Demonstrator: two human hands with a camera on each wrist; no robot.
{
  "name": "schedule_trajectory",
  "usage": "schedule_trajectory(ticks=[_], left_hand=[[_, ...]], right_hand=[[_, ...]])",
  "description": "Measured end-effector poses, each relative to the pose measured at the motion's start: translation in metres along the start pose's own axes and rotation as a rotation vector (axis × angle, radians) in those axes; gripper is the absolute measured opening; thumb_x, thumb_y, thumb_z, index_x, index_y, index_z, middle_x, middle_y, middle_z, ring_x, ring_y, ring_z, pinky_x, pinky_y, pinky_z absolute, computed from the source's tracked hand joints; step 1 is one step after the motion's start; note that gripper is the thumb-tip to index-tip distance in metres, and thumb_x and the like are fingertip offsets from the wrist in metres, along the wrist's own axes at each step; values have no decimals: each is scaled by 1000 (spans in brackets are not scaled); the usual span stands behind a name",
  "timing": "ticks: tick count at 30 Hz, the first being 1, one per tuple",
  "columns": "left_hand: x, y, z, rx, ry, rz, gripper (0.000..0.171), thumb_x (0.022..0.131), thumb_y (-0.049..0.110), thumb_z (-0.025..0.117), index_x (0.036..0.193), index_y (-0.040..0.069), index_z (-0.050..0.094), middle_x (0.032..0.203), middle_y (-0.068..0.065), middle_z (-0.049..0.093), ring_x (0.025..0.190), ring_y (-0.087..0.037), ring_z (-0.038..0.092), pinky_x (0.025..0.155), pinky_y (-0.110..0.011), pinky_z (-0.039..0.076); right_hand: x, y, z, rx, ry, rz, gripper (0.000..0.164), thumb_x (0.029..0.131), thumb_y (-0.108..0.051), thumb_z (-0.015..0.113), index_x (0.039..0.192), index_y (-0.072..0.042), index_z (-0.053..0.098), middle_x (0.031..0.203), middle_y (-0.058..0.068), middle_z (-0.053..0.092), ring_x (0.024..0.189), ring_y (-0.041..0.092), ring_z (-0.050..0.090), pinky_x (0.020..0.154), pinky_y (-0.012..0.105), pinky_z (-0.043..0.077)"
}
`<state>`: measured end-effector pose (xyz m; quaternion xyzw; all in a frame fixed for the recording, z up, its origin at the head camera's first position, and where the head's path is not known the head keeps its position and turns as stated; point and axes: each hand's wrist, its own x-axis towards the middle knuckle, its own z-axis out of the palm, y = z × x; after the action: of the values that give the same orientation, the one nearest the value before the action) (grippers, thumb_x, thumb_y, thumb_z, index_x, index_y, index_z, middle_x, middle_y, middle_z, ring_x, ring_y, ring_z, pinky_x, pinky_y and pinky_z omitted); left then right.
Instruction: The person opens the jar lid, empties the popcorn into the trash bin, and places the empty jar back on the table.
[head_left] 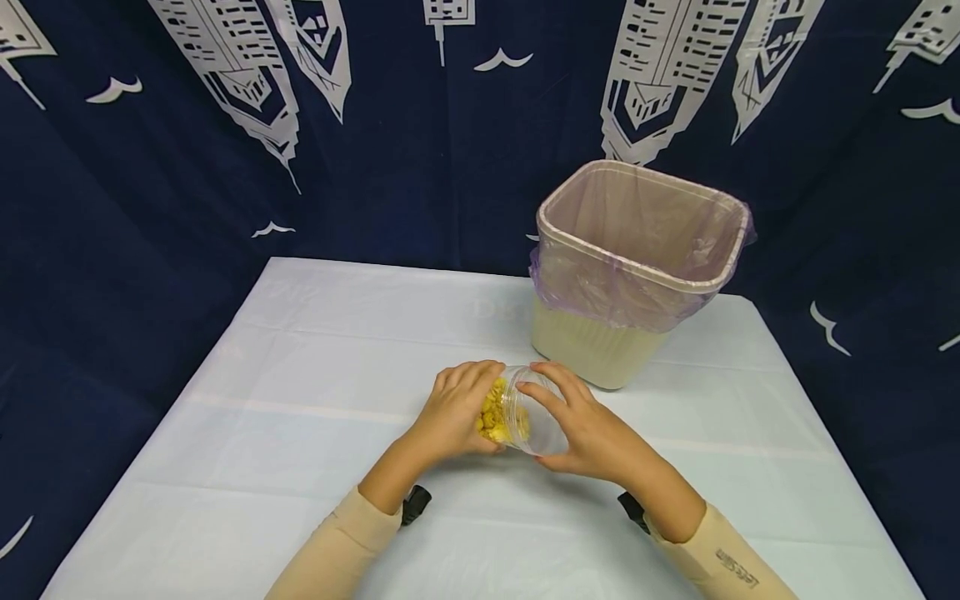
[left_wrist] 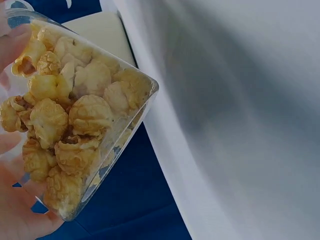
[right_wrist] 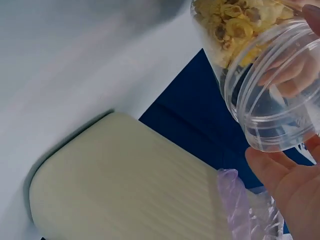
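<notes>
A clear plastic jar, part filled with yellow caramel popcorn, is tipped on its side over the table, its mouth end to the right. My left hand grips the jar's bottom half, fingers over the far side and thumb below. At the other end my right hand holds the clear round lid between thumb and spread fingers. In the right wrist view the lid lies right against the ridged neck of the jar. Popcorn lies along the lower side of the jar.
Behind my right hand stands a cream waste bin, lined with a translucent purple bag folded over its rim. A white cloth covers the table. A dark blue curtain with white city prints hangs around the far side.
</notes>
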<state>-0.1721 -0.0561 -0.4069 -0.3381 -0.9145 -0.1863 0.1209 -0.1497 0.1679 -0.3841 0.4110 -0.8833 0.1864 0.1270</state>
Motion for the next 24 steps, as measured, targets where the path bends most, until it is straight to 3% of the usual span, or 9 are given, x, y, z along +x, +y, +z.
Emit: schedule_trajectory(ticks=[8,14,19,24], left_hand=[[-1,-3,0,-17,16,-20,103,49,43,83,133,8,35,132,-8,40,119,-26,34,96,-45,25],[-1,-4,-1,-23,35,-22,103,48,41,84,133,8,35,132,-8,39,119,-26,34,96,-45,24],[-1,-4,-1,-33,42,-24,103,48,40,84,133,8,35,132,-8,39,119,-26,33,96,-45,24],[-2,-3,-1,-38,47,-26,104,47,40,85,133,8,35,132,-8,39,119,-27,34,96,-46,24]], right_hand=[[-13,6,-13,-19,-34,198,103,59,-43,80,142,-21,22,139,14,23,115,38,37,79,49,45],[-25,13,-18,-61,-118,392,102,61,-51,76,142,-22,22,136,18,25,112,45,37,73,56,44],[-38,18,-10,-59,-207,510,101,61,-50,76,141,-17,25,133,21,27,109,48,39,69,58,43],[-48,22,6,-57,-287,569,102,58,-49,78,139,-11,30,131,23,30,105,48,42,70,58,42]])
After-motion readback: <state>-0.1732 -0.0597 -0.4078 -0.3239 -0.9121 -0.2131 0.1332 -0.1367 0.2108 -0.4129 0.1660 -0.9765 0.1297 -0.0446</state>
